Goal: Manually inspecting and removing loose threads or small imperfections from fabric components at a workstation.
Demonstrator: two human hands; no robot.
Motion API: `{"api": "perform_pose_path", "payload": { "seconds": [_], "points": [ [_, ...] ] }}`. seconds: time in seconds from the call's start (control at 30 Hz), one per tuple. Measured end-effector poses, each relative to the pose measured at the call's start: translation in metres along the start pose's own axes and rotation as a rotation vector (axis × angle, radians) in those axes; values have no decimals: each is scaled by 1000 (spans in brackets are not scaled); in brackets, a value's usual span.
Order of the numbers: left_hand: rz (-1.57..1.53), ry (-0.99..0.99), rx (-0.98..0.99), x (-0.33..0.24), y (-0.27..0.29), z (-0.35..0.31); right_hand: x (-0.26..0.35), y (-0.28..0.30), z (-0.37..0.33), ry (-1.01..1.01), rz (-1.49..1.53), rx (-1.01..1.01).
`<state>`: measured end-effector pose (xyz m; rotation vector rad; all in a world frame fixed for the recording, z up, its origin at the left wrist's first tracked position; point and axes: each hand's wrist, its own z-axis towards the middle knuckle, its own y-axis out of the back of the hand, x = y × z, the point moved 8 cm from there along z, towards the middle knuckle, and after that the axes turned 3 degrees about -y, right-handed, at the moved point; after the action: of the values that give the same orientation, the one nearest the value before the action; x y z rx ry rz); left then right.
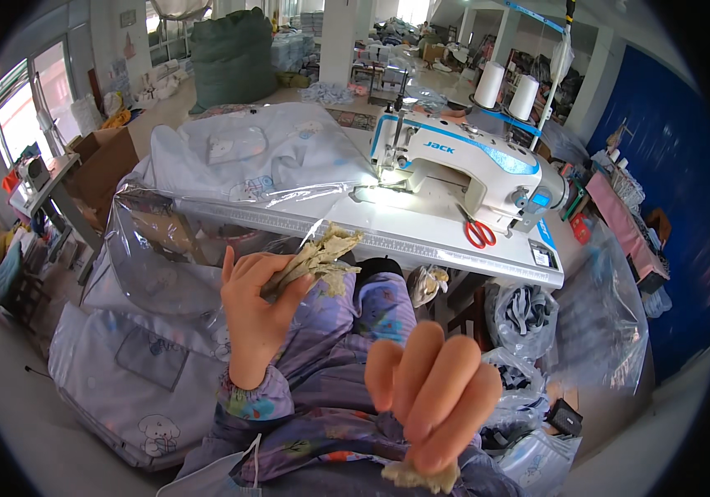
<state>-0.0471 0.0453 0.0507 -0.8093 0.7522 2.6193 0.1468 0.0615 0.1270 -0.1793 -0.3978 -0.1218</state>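
My left hand (257, 311) is raised over my lap, fingers and thumb closed round a flaky, greenish-beige piece of flatbread-like food (328, 255). The piece has ragged, torn edges and sticks out to the right of the fingers. Close to the camera, my right hand (438, 389) has its fingers curled downward. At its fingertips is a smaller scrap of the same flaky food (421, 477), partly cut off by the lower edge of the view. The two hands are apart, both in front of the sewing table.
A white and blue sewing machine (454, 153) stands on the table (421, 236), its lamp lit. Red-handled scissors (478, 229) lie beside it. Pale printed fabric (272, 149) with clear plastic drapes over the left side. Bags of cloth strips (521, 319) hang at the right.
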Motion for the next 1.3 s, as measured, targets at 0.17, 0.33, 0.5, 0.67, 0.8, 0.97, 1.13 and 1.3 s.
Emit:
{"api": "perform_pose_path", "payload": {
  "seconds": [0.17, 0.33, 0.5, 0.67, 0.8, 0.97, 1.13, 1.3],
  "points": [
    [-18, -18, -18, 0, -1, -1, 12, -6, 8, 197, 41, 9],
    [-12, -11, -21, 3, 0, -2, 9, -14, 10, 160, -14, 51],
    [-18, -10, -14, 0, 1, -2, 11, -15, 10, 172, -17, 68],
    [-24, -20, -25, 0, 1, -2, 11, -14, 10, 174, -2, 91],
    [-24, -7, -14, 1, 1, -2, 11, -15, 11, 183, 12, 99],
    [-15, -10, -17, 1, 1, -2, 11, -16, 12, 186, 17, 101],
    [-19, -17, -19, 0, 1, -2, 11, -17, 13, 185, 8, 93],
    [-35, -26, -39, -1, 2, -1, 11, -17, 14, 187, 35, 126]
  ]
}}
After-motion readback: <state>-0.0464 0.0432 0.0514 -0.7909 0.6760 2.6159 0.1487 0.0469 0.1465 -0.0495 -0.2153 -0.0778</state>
